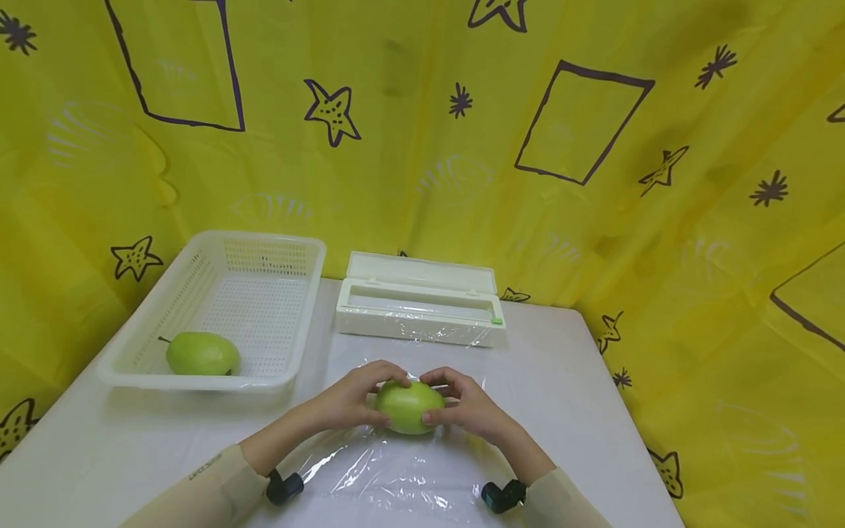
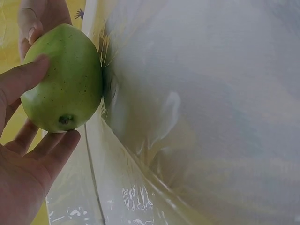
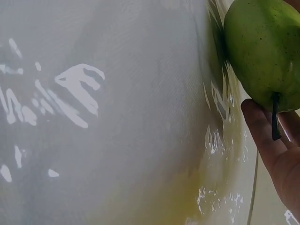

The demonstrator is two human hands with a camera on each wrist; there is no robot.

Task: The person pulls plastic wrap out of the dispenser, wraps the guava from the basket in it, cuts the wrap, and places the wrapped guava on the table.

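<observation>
A green pear (image 1: 409,408) lies on its side over a sheet of clear plastic wrap (image 1: 370,469) spread on the table. From the left, my left hand (image 1: 356,397) grips it with thumb and fingers. My right hand (image 1: 467,402) grips the opposite end. The left wrist view shows the pear's dark blossom end (image 2: 66,119) beside the left fingertips. In the right wrist view, its dark stem (image 3: 275,117) points down past the right fingers. The wrap wrinkles right beside the pear there.
A white wrap dispenser box (image 1: 422,326), lid raised, stands behind the hands, and the wrap runs out from its front. At the left, a white plastic basket (image 1: 300,323) contains another green pear (image 1: 202,353). A yellow patterned curtain (image 1: 409,198) borders the white table (image 1: 561,411).
</observation>
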